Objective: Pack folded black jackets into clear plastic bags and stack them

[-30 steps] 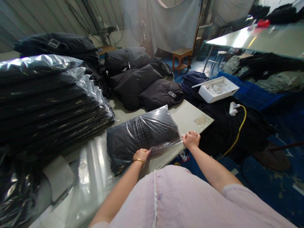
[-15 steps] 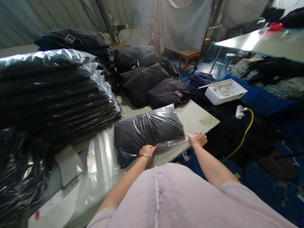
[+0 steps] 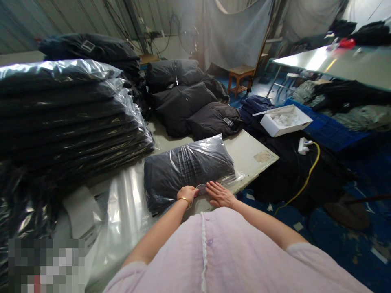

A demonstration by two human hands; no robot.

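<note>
A folded dark garment in a clear plastic bag (image 3: 189,162) lies on the table in front of me, its open-looking flap along the edge nearest my body. My left hand (image 3: 187,194), with a gold bangle at the wrist, is closed in a pinch on that near edge of the bag. Beside it, my right hand (image 3: 220,194) lies flat with fingers stretched out on the flap, touching the plastic. Loose clear plastic bags (image 3: 124,199) lie to the left of the bagged garment.
A tall stack of bagged dark garments (image 3: 61,110) stands at left. Folded dark garments (image 3: 183,97) are piled at the table's back. To the right are the table's corner (image 3: 262,156), a white box (image 3: 285,121) and a yellow cable (image 3: 310,175). A wooden stool (image 3: 240,73) stands farther back.
My right hand has let go of the bag's right corner and moved left along the near edge, flattening beside my left hand. The left hand keeps its pinch.
</note>
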